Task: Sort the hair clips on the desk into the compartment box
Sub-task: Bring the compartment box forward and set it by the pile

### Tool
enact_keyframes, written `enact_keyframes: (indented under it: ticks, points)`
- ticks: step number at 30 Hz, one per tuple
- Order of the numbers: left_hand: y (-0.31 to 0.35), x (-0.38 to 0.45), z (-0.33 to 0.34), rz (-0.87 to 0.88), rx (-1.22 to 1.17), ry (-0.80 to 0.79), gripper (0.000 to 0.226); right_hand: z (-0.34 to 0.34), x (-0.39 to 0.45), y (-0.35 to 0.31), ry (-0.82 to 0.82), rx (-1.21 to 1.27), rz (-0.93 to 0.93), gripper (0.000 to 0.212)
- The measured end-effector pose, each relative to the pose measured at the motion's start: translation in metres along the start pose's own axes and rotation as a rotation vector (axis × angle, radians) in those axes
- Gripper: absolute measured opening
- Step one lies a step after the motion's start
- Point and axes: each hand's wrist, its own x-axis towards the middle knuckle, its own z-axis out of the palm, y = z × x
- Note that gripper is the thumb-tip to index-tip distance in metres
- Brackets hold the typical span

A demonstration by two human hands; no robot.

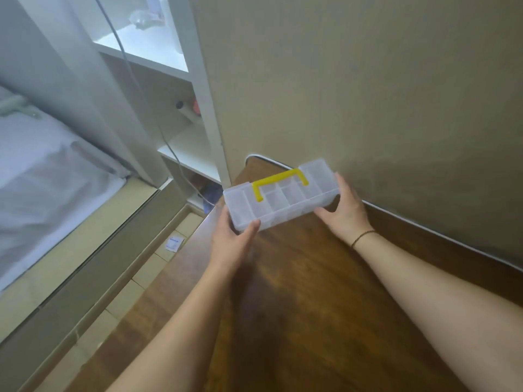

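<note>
The compartment box [283, 198] is over the far part of the wooden desk [297, 292], near the wall. Its long axis goes left to right, its yellow handle [278, 181] on top. The left hand [235, 236] grips its left end, and the right hand [343, 210] grips its right end.

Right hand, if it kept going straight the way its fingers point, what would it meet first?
The right hand already grips the end of the compartment box; past that, its fingers aim toward the beige wall panel behind the desk, though depth is unclear.
</note>
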Motion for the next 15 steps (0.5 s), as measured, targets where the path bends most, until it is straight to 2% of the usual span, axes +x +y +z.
enact_keyframes:
  ticks: [4, 8, 11, 15]
  points:
    - [0.006, -0.017, 0.005, 0.033, -0.082, -0.068, 0.074, -0.01, -0.016, 0.018, -0.007, 0.167, 0.032, 0.09]
    - [0.013, -0.06, 0.03, 0.087, -0.114, -0.195, 0.07, -0.045, -0.08, 0.051, 0.1, 0.293, 0.086, 0.084]
    - [0.017, -0.099, 0.061, 0.155, -0.058, -0.319, 0.075, -0.084, -0.144, 0.083, 0.183, 0.294, 0.16, 0.082]
    - [0.026, -0.144, 0.102, 0.275, 0.13, -0.491, 0.082, -0.132, -0.235, 0.121, 0.292, 0.266, 0.269, 0.083]
